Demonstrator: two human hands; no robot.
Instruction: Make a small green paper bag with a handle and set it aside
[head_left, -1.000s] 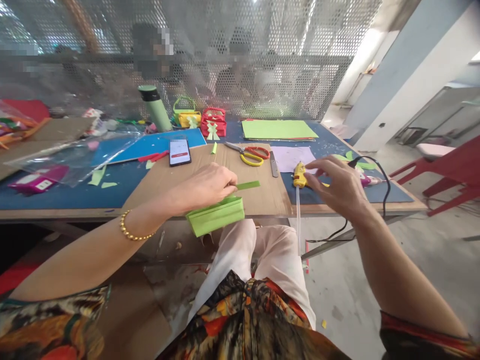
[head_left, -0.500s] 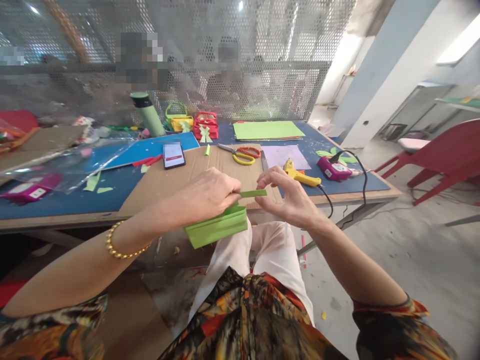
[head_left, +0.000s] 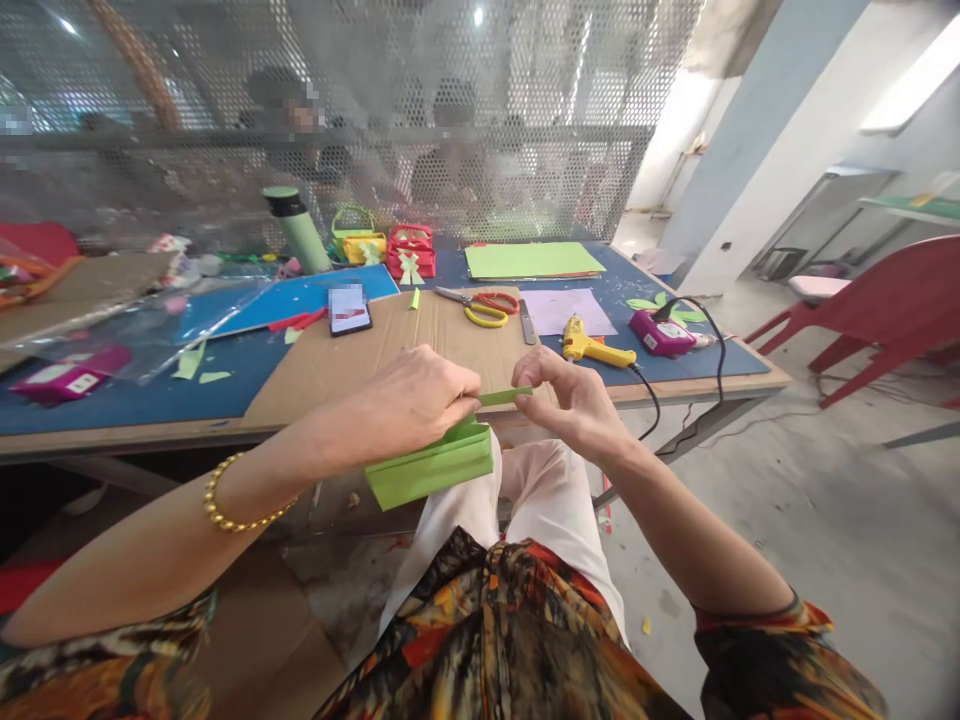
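My left hand (head_left: 409, 400) is closed on a narrow green strip (head_left: 501, 397), which sticks out to the right from its fingertips. At the strip's right end, my right hand (head_left: 574, 398) pinches it between thumb and fingers. Below my left hand hangs a folded green paper piece (head_left: 431, 468), shaped like a small box or bag, over my left thigh. How this piece joins the strip is hidden behind my left fingers. Both hands are just in front of the table's edge, near the cardboard sheet (head_left: 442, 330).
On the table lie scissors (head_left: 484, 308), a metal blade (head_left: 527, 322), a yellow glue gun (head_left: 596, 348) with a cable, a phone (head_left: 349, 310) and green sheets (head_left: 534, 260). Small paper bags (head_left: 411, 252) and a green bottle (head_left: 300, 228) stand at the back.
My right thumb and fingers have closed on the strip's right end, where they were apart before. The green folded piece has dipped slightly, and the view has shifted a little.
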